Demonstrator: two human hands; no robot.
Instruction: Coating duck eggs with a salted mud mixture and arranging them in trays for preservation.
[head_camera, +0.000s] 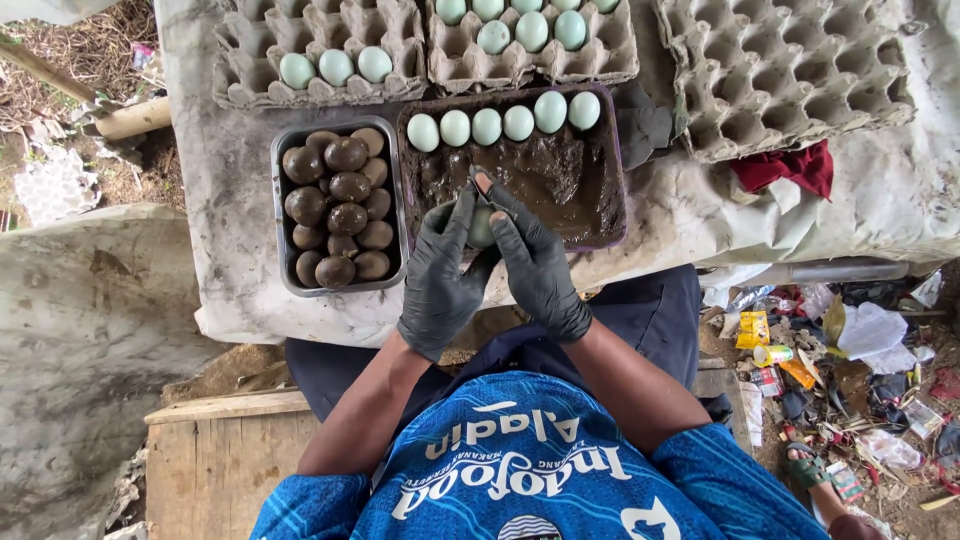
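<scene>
1 head-worn camera looks steeply down, close over the table, seemingly tilted slightly forward

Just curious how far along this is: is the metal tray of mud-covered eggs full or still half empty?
Nearly full. The metal tray holds about fourteen mud-coated eggs packed close together, covering almost all of its floor; only slivers of bare metal show at the edges.
</scene>
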